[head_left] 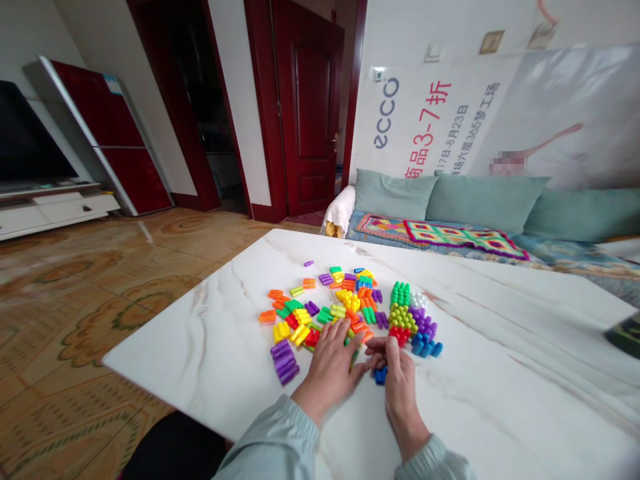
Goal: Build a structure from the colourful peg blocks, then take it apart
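Note:
Loose plastic building pieces [350,300] in many colours lie scattered on the white marbled table [210,320]. My left hand [333,360] rests palm down at the near edge of this pile, fingers stretched and apart, touching the pieces beneath. Curled in front of my body, my right hand [400,377] has a blue plastic building piece [381,375] at its bent fingers; part of the piece is hidden. Purple pieces [285,363] sit together left of my left hand. Beyond my right hand are grouped green [400,293], olive [402,319], red [400,336], purple [424,323], blue [427,346] and clear pieces [418,301].
A dark object [625,335] stands at the table's right edge. Behind the table is a sofa with grey-green cushions [480,203] and a crocheted runner [465,240]. A red door [313,113], a red fridge [103,133] and a low TV cabinet [60,210] stand farther back.

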### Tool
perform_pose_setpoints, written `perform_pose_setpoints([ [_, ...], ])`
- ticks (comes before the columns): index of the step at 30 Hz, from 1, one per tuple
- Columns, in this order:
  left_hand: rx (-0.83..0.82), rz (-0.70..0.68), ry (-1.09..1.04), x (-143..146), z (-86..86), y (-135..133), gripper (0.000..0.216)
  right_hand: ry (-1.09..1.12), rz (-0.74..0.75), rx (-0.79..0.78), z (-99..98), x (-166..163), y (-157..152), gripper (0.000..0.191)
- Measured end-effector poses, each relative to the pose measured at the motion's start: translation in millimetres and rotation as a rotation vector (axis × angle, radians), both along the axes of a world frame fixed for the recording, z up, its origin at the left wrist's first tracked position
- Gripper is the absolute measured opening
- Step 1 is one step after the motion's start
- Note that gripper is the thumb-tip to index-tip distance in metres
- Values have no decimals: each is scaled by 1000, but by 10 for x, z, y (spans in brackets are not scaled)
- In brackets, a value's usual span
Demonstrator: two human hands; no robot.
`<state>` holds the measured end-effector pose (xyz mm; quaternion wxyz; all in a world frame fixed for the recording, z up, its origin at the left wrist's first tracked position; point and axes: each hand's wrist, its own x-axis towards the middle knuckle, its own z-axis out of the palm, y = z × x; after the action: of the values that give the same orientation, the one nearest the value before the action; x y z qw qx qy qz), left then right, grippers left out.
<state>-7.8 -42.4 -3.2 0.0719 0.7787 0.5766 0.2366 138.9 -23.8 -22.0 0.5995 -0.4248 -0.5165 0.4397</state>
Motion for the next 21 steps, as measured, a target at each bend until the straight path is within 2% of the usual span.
perform_pose_setpoints([
  [4, 29, 50, -40, 18, -72, 38, 78, -36, 11, -23, -15, -1, 22, 58],
  [7, 51, 83, -116, -8, -30, 64, 80, -4, 25, -28, 15, -5, 19, 59],
  [9, 41, 90, -191, -89, 106, 80, 65, 19, 29, -33, 37, -10, 12, 59],
  [11, -1, 82, -271, -239, 322, 106, 41, 31, 35, -40, 50, -17, 5, 59],
  [13, -58, 68, -293, -443, 566, 151, 32, 29, 45, -48, 49, -20, 4, 60],
  [15, -85, 70, -214, -656, 774, 211, 28, 20, 52, -57, 37, -20, 10, 61],
  [17, -159, 17, -87, -831, 900, 266, 26, 17, 57, -61, 23, -16, 19, 61],
  [19, -217, -37, 58, -937, 933, 299, 28, 15, 64, -59, 12, -13, 30, 61],
  [21, -243, -81, 203, -973, 887, 303, 34, 11, 69, -49, 7, -10, 38, 60],
])
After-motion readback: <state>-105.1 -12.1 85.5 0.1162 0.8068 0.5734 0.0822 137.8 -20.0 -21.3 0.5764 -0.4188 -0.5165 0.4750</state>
